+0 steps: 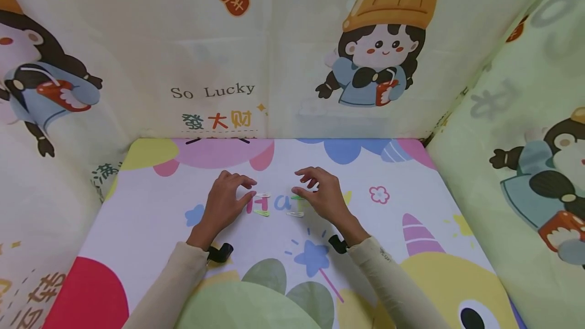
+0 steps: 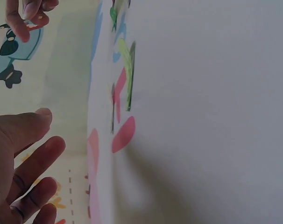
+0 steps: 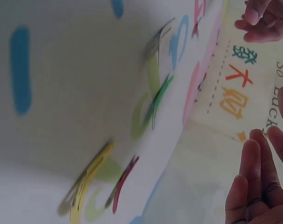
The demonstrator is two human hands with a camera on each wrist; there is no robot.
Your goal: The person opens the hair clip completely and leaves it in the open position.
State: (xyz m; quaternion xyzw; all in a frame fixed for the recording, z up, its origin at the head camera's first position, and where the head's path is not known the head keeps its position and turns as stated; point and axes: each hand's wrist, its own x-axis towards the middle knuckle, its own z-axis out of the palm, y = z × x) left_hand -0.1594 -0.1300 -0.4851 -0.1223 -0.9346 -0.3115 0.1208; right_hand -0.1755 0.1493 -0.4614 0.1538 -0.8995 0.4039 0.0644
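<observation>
Over the table, my left hand holds nothing, its thumb and fingers apart and loosely bent. Close by its fingertips lie a white snap hair clip and a light green hair clip. My right hand hovers opposite, also with nothing in its fingers. Near its thumb is a green hair clip, with another white hair clip nearer the front. In the right wrist view, a yellow hair clip and a red hair clip lie farther along; the right hand hides them in the head view.
A printed cloth with cartoon shapes and coloured letters covers the table. Behind it stands a cream fabric wall with printed figures, and similar walls close both sides. A black wrist mount sits under the left wrist.
</observation>
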